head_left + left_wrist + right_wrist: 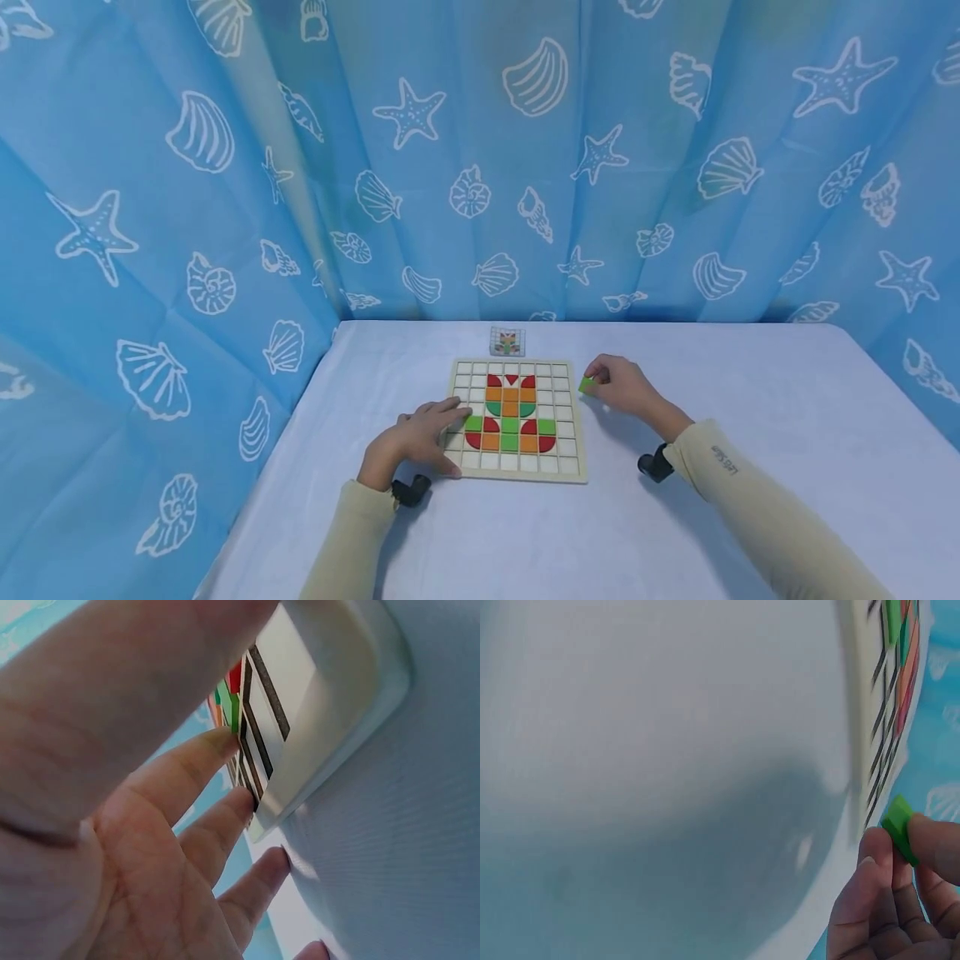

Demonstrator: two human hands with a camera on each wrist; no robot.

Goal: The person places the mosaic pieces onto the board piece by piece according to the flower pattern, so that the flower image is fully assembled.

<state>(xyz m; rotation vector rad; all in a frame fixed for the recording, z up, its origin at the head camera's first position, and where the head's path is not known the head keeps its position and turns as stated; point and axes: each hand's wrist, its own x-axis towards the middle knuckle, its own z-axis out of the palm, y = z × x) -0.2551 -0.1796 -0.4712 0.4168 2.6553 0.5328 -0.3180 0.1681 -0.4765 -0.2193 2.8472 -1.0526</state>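
Note:
A wooden grid board [525, 477] lies on the table, with red, orange, green and white tiles set in its cells as a flower-like pattern. My left hand [414, 437] rests over the board's left edge, its fingers spread; in the left wrist view some fingertips [241, 796] touch the rim and cells. Just off the board's right edge, my right hand [628, 388] pinches a green tile [586, 384] between thumb and fingers. The right wrist view shows that green tile [897, 822] held tilted near a corner of the board.
Behind the board lies a small picture card [507, 342] with a similar flower pattern. A white cloth covers the table [750, 383]. Blue curtains [480, 167] printed with shells and starfish hang at the back and the left. Each wrist wears a black camera mount [656, 465].

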